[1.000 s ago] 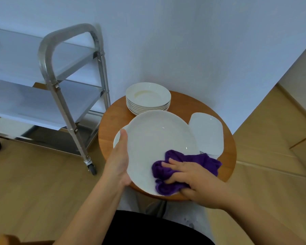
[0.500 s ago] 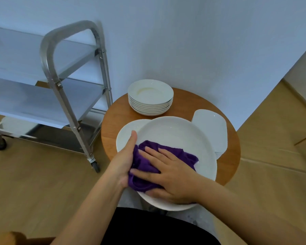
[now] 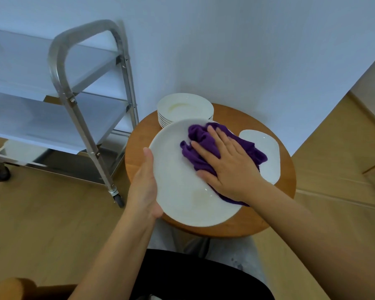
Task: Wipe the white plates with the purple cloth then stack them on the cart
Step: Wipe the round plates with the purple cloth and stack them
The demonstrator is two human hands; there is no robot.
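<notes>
- Plate (image 3: 178, 191), white, large and round: I see it held tilted above the near edge of the round wooden table (image 3: 277, 215); a faint yellowish smear sits on its face, just below the right fingers.
- Left hand (image 3: 144, 191): grips the plate's left rim, thumb lying along the upper face, fingers hidden underneath.
- Right hand (image 3: 227, 165): fingers straight and spread, pressing flat on the purple cloth (image 3: 204, 139), not curled round it.
- Purple cloth: bunched on the plate's upper right part, showing beyond the right fingertips and to either side of the palm.
- Stack of white plates (image 3: 185, 107): on the table's far side, beyond the right fingertips.
- Oblong white dish (image 3: 266, 152): on the table, right of the right hand.
- Steel cart (image 3: 78, 118): on the floor, well left of the left hand, with something white on its bottom shelf.
</notes>
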